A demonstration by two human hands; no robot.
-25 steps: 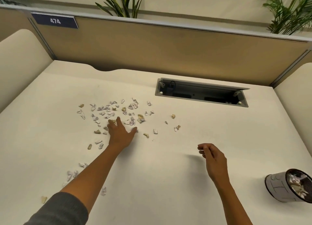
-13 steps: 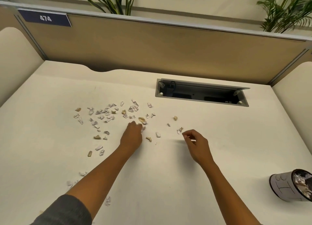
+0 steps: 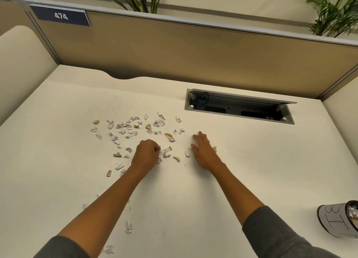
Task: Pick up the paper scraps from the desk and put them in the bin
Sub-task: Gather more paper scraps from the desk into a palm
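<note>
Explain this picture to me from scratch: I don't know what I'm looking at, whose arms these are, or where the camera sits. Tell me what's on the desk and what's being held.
There is no machine here. The camera is worn on a person's head and looks forward and down, so the two arms reaching in from the bottom edge are that person's own.

The surface is a cream desk in an office cubicle with a tan partition behind it. Small paper scraps, white and tan, lie scattered across its left middle, with a few more nearer the person.

The left hand is curled among the scraps, and a bit of paper shows at its fingers, so it seems to be gathering some. The right hand lies flat with straight fingers on the desk, beside a scrap, holding nothing that I can see.

The bin, a small round container already holding paper, sits at the far right edge.
</note>
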